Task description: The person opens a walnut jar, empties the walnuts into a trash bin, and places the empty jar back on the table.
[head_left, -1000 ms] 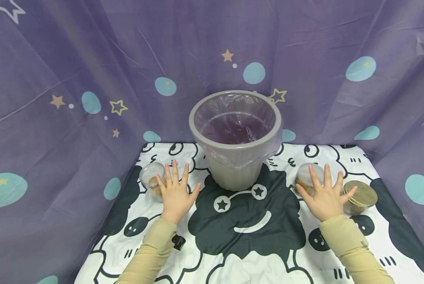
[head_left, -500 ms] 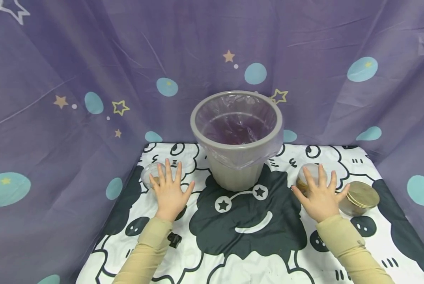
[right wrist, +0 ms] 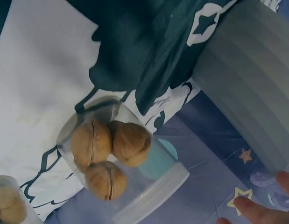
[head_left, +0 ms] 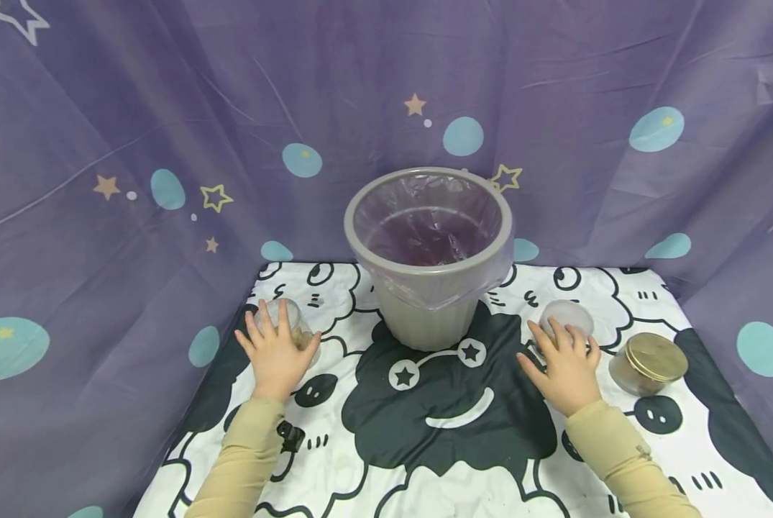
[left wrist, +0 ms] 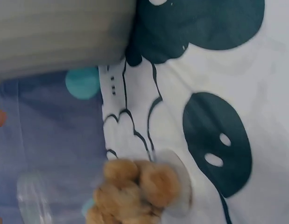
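My left hand (head_left: 277, 363), fingers spread, is over a clear jar (head_left: 306, 347) at the left of the table, partly hiding it. In the left wrist view this jar holds several round, brown, rough lumps (left wrist: 123, 198). My right hand (head_left: 566, 374) hovers with slightly bent fingers at the near side of a clear jar with a white lid (head_left: 567, 318). The right wrist view shows whole walnuts (right wrist: 107, 181) inside that jar, with fingertips (right wrist: 256, 211) apart from it. Neither hand grips anything.
A grey bin (head_left: 425, 316) with a clear liner stands at the middle back. A gold-lidded jar (head_left: 650, 363) is right of my right hand. A small black object (head_left: 290, 436) shows beside my left sleeve. A purple curtain (head_left: 360, 86) hangs behind the cartoon-print cloth (head_left: 464, 496).
My left hand has moved left, over the left jar. My right hand has shifted slightly left and its fingers have bent a little. The jars and bin have stayed put.
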